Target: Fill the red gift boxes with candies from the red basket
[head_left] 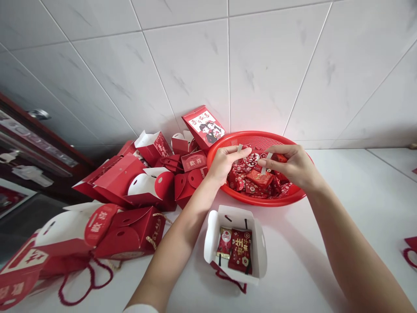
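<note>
Over a red plastic basket of wrapped sweets, my left hand is closed in a pinch. A small pale strip pokes out between its fingers. My right hand also pinches a pale strip, just above an orange-red wrapped sweet. Whether these strips are wrapper ends I cannot tell. Nearer to me, between my forearms, stands an open gift box with white inner walls. Inside lie a dark red packet and a narrower red packet with gold ends.
Several red gift boxes crowd the left side, some with open white flaps and cord handles. One box with a printed couple leans by the tiled wall. A cabinet with keys stands far left, on the white tabletop's side.
</note>
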Motion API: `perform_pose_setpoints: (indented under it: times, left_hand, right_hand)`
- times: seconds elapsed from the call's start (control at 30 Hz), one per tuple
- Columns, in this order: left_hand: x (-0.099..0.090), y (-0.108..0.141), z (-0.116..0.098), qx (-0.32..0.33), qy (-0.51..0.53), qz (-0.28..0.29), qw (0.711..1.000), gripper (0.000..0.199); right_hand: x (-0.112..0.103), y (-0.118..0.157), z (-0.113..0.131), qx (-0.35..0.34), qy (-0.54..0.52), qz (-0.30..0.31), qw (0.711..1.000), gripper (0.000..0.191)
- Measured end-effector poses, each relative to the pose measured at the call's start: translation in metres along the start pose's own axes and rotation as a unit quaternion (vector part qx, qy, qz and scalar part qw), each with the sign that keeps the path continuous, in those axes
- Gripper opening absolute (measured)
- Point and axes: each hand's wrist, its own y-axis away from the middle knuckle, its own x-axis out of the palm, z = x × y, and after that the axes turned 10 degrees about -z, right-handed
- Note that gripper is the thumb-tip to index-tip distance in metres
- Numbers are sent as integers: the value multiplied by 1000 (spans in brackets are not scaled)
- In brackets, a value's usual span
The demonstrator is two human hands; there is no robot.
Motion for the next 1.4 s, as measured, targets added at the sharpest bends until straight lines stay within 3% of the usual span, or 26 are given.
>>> perform_pose_setpoints:
  times: [0.17, 0.4, 0.57, 0.67, 0.77, 0.97, 1.07, 1.2, 1.4]
  left_hand:
    - [-2, -3, -3, -65, 32, -12, 997, 28]
    - [-7, -5, 0, -19, -31, -6, 999, 26]
    - [-16, -13, 8, 36, -88, -80, 992, 19]
    - [-22, -18, 12, 47, -132, -95, 986, 14]
    - [-24, -21, 14, 40, -138, -88, 986, 11]
    - [-26, -24, 17, 40, -157, -130, 978, 12]
    - [-27, -24, 19, 47, -206, -108, 971, 15]
    - [-30, -29, 23, 67, -331, -59, 939, 18]
    - [-34, -63, 31, 41, -447, 9, 894, 18]
  right_hand:
    - [2, 0, -1, -6, 6, 6, 1000, 40]
    - [0, 0, -5, 34, 12, 7, 999, 39]
    - [-5, 0, -7, 82, -1, -88, 993, 33]
    - [-8, -1, -8, 97, -2, -141, 985, 32]
    - [-11, -2, -10, 110, 5, -166, 980, 33]
    - [-9, -4, -17, 117, 8, -189, 975, 30]
    - [-6, -4, -20, 115, 1, -177, 977, 30]
    - [-2, -3, -24, 126, 10, -135, 983, 33]
    - [-2, -4, -29, 124, 12, -162, 979, 35]
